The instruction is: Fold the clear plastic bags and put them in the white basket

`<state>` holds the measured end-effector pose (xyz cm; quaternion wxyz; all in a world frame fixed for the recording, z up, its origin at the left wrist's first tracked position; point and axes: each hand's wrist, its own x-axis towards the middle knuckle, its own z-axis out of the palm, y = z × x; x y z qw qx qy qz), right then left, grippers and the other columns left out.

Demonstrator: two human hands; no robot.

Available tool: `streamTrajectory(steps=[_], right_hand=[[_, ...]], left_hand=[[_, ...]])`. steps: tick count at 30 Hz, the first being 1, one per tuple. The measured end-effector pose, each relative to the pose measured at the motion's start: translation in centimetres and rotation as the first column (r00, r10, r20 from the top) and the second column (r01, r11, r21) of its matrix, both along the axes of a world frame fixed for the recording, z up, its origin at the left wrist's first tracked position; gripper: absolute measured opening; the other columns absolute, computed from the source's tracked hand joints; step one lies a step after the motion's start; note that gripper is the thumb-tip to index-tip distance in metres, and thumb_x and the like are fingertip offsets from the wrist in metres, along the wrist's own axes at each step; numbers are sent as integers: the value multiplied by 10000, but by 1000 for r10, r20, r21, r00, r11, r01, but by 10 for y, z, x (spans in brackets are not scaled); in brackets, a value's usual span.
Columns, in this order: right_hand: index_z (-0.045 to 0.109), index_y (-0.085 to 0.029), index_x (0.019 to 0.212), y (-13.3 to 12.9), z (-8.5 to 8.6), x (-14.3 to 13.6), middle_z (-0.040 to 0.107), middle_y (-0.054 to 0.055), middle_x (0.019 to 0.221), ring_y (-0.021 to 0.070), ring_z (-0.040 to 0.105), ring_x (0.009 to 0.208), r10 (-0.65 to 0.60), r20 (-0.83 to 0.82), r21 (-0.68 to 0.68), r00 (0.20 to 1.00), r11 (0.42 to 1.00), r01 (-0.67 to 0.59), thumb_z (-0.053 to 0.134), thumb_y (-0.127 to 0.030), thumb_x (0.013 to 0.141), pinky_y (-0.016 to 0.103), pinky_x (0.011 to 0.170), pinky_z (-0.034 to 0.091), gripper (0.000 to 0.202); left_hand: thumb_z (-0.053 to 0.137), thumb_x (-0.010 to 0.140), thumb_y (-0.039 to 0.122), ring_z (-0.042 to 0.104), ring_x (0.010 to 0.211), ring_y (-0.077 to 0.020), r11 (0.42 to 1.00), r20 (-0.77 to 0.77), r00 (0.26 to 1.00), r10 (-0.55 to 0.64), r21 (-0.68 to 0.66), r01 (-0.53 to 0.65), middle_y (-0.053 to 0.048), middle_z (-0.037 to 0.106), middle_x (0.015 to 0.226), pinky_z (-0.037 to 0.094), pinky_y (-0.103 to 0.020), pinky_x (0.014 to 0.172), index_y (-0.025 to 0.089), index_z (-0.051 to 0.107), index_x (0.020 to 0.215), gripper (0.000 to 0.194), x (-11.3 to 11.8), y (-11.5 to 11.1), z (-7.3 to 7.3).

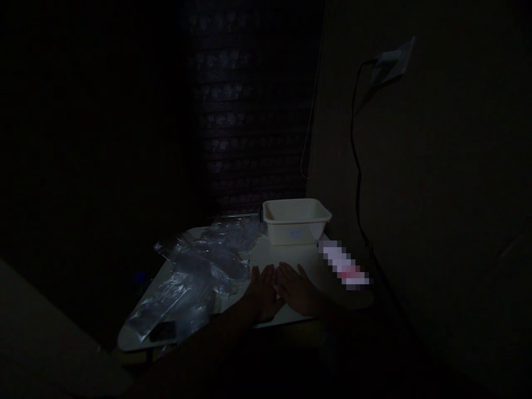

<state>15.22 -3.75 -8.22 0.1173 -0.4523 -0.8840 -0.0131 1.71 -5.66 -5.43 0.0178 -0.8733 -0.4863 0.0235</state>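
Grip unclosed: left hand [262, 293] and right hand [298, 289] both outspread, palms-down, over white table [297, 255]

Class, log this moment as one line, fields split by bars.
left hand: open, palm down, at table | right hand: open, palm down, beside left | clear plastic: table's left side | pale tub: beyond hands

A dark room, seemingly in a home. A blind [245, 119] with a cord [307, 178] hangs upper centre; a wall socket [399, 60], upper right.

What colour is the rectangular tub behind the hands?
Cream or off-white; the tub shows in the head view.
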Motion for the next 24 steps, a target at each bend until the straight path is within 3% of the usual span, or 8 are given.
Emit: streamTrajectory(steps=[8,16,21,24], right_hand=[[310,-128,1211,0,0,0,296,119,1267,204,193,1182,-1,-16,-28,1000,1000,0,88,-422,804,462,924,125,549],[266,-118,1229,2,6,0,249,119,1288,206,170,1190,-3,-15,-145,1000,989,1,121,-452,789,473,923,132,571],[242,-123,1236,8,3,4,274,114,1279,207,229,1169,-17,-123,-166,992,986,-3,263,-444,759,459,920,178,575],[358,-130,1175,18,-1,8,398,111,1205,189,350,1103,-55,-259,-140,964,990,19,330,-370,749,386,900,267,489]], left_hand=[[179,761,427,114,1187,-277,1000,-8,1000,-9,-5,9,-175,208,1285,82,-505,901,48,216,1236,609,0,-1,1],[165,762,442,117,1188,-272,999,30,999,-18,31,17,-172,212,1284,87,-500,900,51,206,1239,618,-3,1,-5],[146,765,461,120,1186,-276,1000,16,1000,-5,20,5,-196,214,1277,100,-499,896,23,222,1227,642,-2,1,-3],[133,764,487,124,1184,-281,1000,23,1000,-2,14,1,-209,216,1272,100,-499,896,18,239,1218,661,-1,0,-1]])
